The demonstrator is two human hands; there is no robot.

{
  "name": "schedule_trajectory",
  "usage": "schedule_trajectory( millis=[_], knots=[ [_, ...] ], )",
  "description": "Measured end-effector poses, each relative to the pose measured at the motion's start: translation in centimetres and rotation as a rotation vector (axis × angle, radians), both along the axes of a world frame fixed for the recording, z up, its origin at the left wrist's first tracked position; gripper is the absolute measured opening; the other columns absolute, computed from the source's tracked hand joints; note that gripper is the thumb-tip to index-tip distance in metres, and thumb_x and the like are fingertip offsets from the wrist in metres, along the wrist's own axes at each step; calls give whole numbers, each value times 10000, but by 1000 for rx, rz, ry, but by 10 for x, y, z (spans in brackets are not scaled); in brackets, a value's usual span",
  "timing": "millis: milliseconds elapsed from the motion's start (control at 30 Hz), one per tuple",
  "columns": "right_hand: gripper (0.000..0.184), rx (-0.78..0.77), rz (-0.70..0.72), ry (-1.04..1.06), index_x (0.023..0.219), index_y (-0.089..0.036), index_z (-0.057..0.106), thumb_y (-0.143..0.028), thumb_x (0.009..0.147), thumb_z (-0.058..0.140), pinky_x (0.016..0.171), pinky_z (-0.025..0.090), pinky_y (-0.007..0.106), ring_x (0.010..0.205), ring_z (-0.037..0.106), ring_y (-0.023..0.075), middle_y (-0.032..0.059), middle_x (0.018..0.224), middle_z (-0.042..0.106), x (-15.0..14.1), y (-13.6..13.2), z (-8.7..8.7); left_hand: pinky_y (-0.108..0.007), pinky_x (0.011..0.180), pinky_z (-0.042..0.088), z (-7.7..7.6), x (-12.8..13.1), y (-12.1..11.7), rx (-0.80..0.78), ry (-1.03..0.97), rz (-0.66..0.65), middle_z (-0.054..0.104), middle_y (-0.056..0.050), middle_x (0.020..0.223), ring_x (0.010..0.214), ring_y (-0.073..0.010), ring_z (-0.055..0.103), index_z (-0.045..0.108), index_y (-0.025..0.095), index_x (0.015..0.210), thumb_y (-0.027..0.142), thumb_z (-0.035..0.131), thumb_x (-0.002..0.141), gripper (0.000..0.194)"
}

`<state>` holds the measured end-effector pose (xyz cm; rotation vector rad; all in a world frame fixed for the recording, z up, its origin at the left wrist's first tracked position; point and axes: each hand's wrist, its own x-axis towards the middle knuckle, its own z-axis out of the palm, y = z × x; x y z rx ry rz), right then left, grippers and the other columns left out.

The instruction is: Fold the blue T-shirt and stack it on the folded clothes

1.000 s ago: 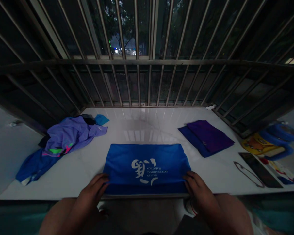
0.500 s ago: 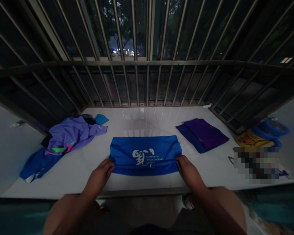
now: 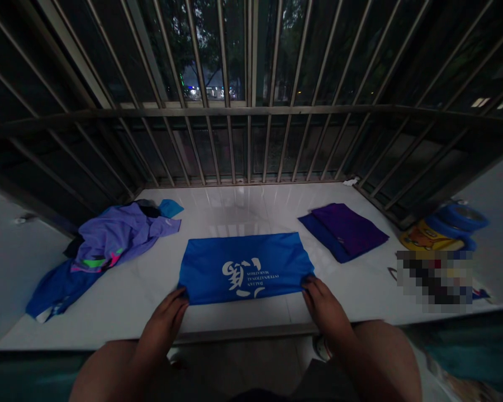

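Note:
A blue shirt with white print (image 3: 245, 267) lies folded flat in the middle of the white tiled ledge (image 3: 251, 206). My left hand (image 3: 164, 321) pinches its near left corner. My right hand (image 3: 322, 304) pinches its near right corner. Both hands rest on the ledge at the shirt's front edge, fingers closed on the cloth.
A loose heap of purple and blue clothes (image 3: 104, 240) lies at the left. A folded purple garment on a blue one (image 3: 343, 230) sits at the right. Blue rings and a yellow item (image 3: 448, 226) lie far right. Metal window bars (image 3: 247, 139) close the back.
The shirt's near part was folded away from me, making it shorter, and it now lies flat farther from the front edge. Both hands moved with its near corners.

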<state>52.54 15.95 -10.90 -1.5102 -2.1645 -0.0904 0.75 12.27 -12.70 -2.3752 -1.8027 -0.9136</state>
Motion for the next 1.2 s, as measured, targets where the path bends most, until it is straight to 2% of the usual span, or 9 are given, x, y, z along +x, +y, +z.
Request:
schedule_trajectory(
  millis=[67, 233, 467, 567, 667, 800, 933, 1067, 1200],
  knots=[
    [284, 1, -88, -12, 1083, -207, 704, -383, 1119, 484, 1005, 605, 465, 1134, 721, 316, 171, 1237, 722, -6, -4, 5, -496, 1055, 665, -2, 0, -4, 25, 13, -3, 756, -125, 1370, 1227, -312, 760, 807, 251, 1101, 498, 533, 1103, 370],
    [665, -158, -620, -94, 1300, -55, 620, -665, 1040, 568, 783, 578, 473, 1026, 720, 416, 273, 1169, 709, -31, 2, 30, -535, 1092, 645, 3, 8, -11, 43, 26, 52, 694, -160, 1431, 1308, -338, 718, 802, 249, 1170, 506, 547, 1095, 370],
    [459, -663, -508, 135, 1021, -172, 722, -572, 1019, 499, 814, 536, 392, 941, 780, 333, 181, 962, 797, -2, 41, 54, -448, 970, 698, 1, 23, -33, 24, 130, -45, 784, -129, 1337, 1172, -306, 788, 792, 297, 1254, 404, 579, 1081, 294],
    [493, -619, -592, 371, 974, -183, 724, -623, 950, 503, 796, 542, 391, 896, 779, 336, 172, 917, 806, 9, 58, 75, -439, 995, 681, 10, 35, -47, -89, 13, -87, 800, -90, 1337, 1177, -293, 788, 767, 331, 1321, 343, 612, 1054, 308],
    [526, -409, -657, 521, 1056, -176, 718, -640, 917, 513, 782, 545, 396, 897, 772, 344, 176, 938, 809, -12, 70, 102, -433, 1082, 634, 31, 45, -51, -281, -279, -34, 797, -60, 1357, 1253, -284, 759, 732, 344, 1379, 388, 635, 1043, 352],
    [537, -264, -470, 479, 1213, -151, 683, -607, 1003, 492, 825, 563, 417, 917, 772, 348, 190, 1014, 809, -95, 71, 129, -462, 1081, 611, 64, 47, -19, -454, -811, 149, 792, -120, 1348, 1236, -304, 754, 726, 258, 1318, 654, 586, 1039, 505],
    [314, -307, 4, 169, 1253, -127, 711, -257, 1013, 556, 1119, 525, 457, 1335, 682, 356, 257, 1526, 655, -202, 43, 123, -436, 958, 637, 82, 48, 50, -629, -1184, 132, 775, -198, 1340, 1138, -299, 779, 625, 184, 1392, 884, 551, 923, 846],
    [421, -473, 259, -142, 1403, -119, 674, -110, 1003, 545, 1146, 533, 526, 1417, 635, 370, 227, 1651, 555, -272, 5, 87, -353, 762, 605, 74, 54, 118, -722, -1025, 123, 815, -126, 1025, 878, -252, 779, 670, 165, 1284, 815, 789, 767, 839],
    [360, -474, 310, -169, 1383, -156, 680, -119, 1058, 529, 1153, 536, 550, 1442, 620, 355, 196, 1620, 597, -286, -11, 48, -289, 625, 489, 59, 56, 156, -653, -841, 115, 671, 22, 681, 642, -182, 650, 761, 169, 1028, 522, 934, 693, 516]
  ],
)
